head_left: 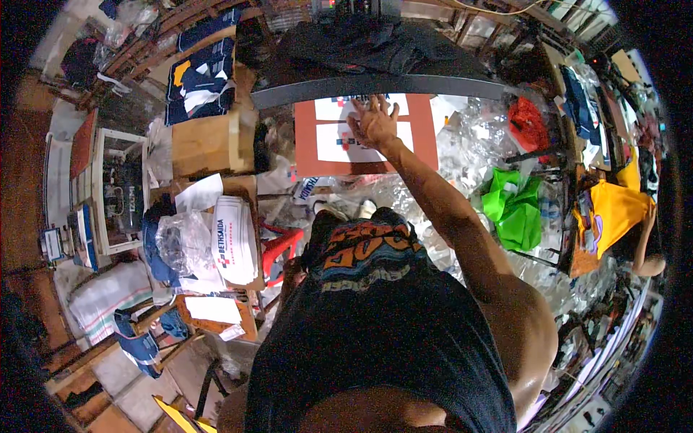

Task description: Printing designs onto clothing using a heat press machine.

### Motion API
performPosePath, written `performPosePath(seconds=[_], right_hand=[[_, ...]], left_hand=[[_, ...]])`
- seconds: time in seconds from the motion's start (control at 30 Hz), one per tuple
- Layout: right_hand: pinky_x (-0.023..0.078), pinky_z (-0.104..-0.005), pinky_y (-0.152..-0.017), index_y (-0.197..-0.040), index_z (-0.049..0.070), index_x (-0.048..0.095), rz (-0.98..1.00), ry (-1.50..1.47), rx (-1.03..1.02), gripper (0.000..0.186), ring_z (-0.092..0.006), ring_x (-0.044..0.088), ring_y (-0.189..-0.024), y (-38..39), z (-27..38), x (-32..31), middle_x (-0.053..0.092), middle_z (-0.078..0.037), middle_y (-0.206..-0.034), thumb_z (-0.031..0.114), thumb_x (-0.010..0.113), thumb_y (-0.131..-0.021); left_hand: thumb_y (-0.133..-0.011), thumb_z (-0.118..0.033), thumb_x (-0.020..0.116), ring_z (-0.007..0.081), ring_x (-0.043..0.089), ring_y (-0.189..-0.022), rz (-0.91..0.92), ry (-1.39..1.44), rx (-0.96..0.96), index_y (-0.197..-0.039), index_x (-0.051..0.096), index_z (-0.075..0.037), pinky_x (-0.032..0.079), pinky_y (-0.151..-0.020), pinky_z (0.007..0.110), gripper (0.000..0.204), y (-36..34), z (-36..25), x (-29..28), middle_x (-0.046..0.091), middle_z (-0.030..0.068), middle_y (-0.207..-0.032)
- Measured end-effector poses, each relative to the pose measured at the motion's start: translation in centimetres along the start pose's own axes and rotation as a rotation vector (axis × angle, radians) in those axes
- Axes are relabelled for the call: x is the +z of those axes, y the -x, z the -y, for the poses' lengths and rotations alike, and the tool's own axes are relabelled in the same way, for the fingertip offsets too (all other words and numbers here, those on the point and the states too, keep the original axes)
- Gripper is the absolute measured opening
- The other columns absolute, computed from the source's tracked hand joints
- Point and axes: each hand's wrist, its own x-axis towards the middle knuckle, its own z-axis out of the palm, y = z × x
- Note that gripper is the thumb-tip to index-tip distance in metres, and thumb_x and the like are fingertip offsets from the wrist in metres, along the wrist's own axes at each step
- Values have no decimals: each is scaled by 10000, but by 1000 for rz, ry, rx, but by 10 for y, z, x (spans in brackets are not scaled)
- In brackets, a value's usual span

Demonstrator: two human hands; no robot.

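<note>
My right hand [376,124] reaches forward with its fingers spread and nothing gripped. It lies over a flat red-brown board [307,148] bearing white printed pieces [398,138], palm down; I cannot tell whether it presses on them. A dark grey bar [433,86] runs across just beyond the fingertips, with black cloth [368,47] heaped behind it. My left hand [290,277] hangs low beside my body, near a red plastic stool [281,252]. Its fingers are mostly hidden in shadow.
On the left are stacked white printed pieces [234,245], a clear plastic bag [180,242], a cardboard box [202,146] and dark blue cloth [198,86]. To the right lie green bags [512,208] and red material [528,124]. Another person's arm [645,242] touches yellow cloth [610,209].
</note>
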Motion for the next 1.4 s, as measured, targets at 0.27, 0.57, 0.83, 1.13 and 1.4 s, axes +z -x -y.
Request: performPosePath(seconds=[0.27, 0.57, 0.83, 1.13, 1.4], right_hand=[[232, -712, -1128, -1518, 239, 467, -156, -17, -46, 573, -402, 350, -1445, 9, 8, -6, 423, -200, -1502, 473, 532, -999], [258, -700, -1116, -1504, 182, 480, -108, -106, -201, 593, -389, 367, -1437, 107, -11, -13, 363, -162, -1579, 448, 582, -984], [262, -719, -1101, -1507, 207, 470, -221, -147, -164, 602, -425, 351, -1437, 130, -8, -16, 351, -164, -1583, 450, 591, -969], [522, -499, -942, -1429, 130, 551, -58, -299, -255, 564, -415, 601, -1188, 99, -115, -27, 612, -185, -1332, 210, 686, -888], [377, -589, -1026, -1499, 248, 496, -29, -141, -235, 625, -346, 566, -1273, 92, -104, -28, 586, -100, -1413, 276, 686, -905]], left_hand=[[-891, -240, 661, 374, 689, -944, -67, -188, 230, -1058, 712, -61, 534, -812, 473, 249, 6, 19, 13, 724, 175, -1009], [-903, -235, 656, 376, 682, -948, -237, 77, -12, -1063, 707, -57, 535, -821, 470, 244, 4, 28, 24, 720, 168, -1005], [-915, -229, 650, 382, 671, -944, -380, 453, -362, -1058, 698, -51, 535, -827, 466, 233, -34, 33, 24, 711, 161, -989], [-925, -161, 677, 332, 643, -996, -643, 180, 403, -1176, 642, -32, 514, -877, 405, 285, -145, -250, -201, 657, 169, -1095], [-835, -182, 744, 355, 530, -1258, -526, -10, 599, -1437, 557, -175, 425, -1052, 468, 630, -223, -303, -213, 554, 127, -1369]])
